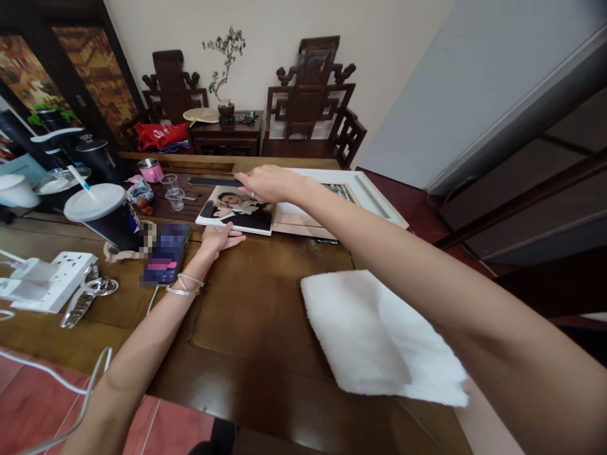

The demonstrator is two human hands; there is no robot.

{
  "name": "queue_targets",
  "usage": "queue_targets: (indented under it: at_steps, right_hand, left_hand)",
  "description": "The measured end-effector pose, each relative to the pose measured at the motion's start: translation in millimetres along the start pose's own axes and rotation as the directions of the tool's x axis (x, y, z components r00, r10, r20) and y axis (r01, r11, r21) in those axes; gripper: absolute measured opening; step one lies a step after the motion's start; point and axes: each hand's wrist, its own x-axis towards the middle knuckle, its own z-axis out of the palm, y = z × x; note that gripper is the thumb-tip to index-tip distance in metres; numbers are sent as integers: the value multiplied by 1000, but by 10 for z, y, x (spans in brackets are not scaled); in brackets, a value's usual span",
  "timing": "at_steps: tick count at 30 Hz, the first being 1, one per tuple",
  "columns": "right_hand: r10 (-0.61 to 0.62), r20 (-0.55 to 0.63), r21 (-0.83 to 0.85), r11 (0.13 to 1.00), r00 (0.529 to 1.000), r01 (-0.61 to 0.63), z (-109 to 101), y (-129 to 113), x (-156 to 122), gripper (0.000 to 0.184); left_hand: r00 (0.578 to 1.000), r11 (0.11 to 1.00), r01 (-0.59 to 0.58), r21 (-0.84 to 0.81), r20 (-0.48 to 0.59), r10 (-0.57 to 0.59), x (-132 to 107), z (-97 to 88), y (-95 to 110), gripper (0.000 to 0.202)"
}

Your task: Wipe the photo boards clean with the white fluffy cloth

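Note:
A thick, white-edged photo panel point(241, 207) with a picture of people in dark clothes lies at the far side of the wooden table. My left hand point(219, 239) is at its near edge, thumb on the top face and the other fingers stretched low along the side. Reaching across from the right, my right hand point(270, 182) grips the panel's far edge; its fingertips are partly hidden. Behind the panel runs a flat black strip point(213, 181) near the right fingertips. A white-bordered picture frame point(379, 197) lies to the right, partly covered by my right forearm.
On the table point(246, 297) lies a fluffy white cloth point(351, 322). To the left are a phone point(165, 253), a lidded cup with a straw point(107, 215), a clear hair claw point(88, 294), a white power strip point(66, 272), small clear cups point(174, 196) and a pink mug point(150, 170).

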Motion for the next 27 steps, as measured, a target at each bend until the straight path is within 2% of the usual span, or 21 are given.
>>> queue_targets:
  at_steps: [6,14,16,19,21,23,25,27]
  right_hand:
    - [-5,-9,-5,1000,1000,4,17,23,19,38]
    - [-10,-18,-13,1000,1000,10,50,27,43,37]
    - [-14,-18,-16,1000,1000,13,51,22,43,36]
    - [-16,-18,-18,1000,1000,16,45,16,40,36]
    - [-13,-22,-15,1000,1000,13,42,9,34,36]
    - [-11,-26,-10,1000,1000,11,47,-5,25,37]
    - [-14,-30,-6,1000,999,13,65,-29,20,37]
    - [-18,-36,1,1000,999,18,96,-58,25,36]
  left_hand:
    - [999,997,32,67,13,-32,93,18,33,37]
    - [1000,983,0,185,15,-2,84,13,15,31]
    - [1000,975,0,223,19,-4,63,-37,84,32]
    - [999,967,-32,252,26,26,18,-133,300,35]
    - [993,972,-105,209,75,91,-3,-164,480,43]
    - [955,982,-179,-52,231,186,8,-138,634,50]
    - [943,968,-125,-219,275,185,63,-58,727,52]
    - [951,958,-84,-273,264,159,154,46,758,42]
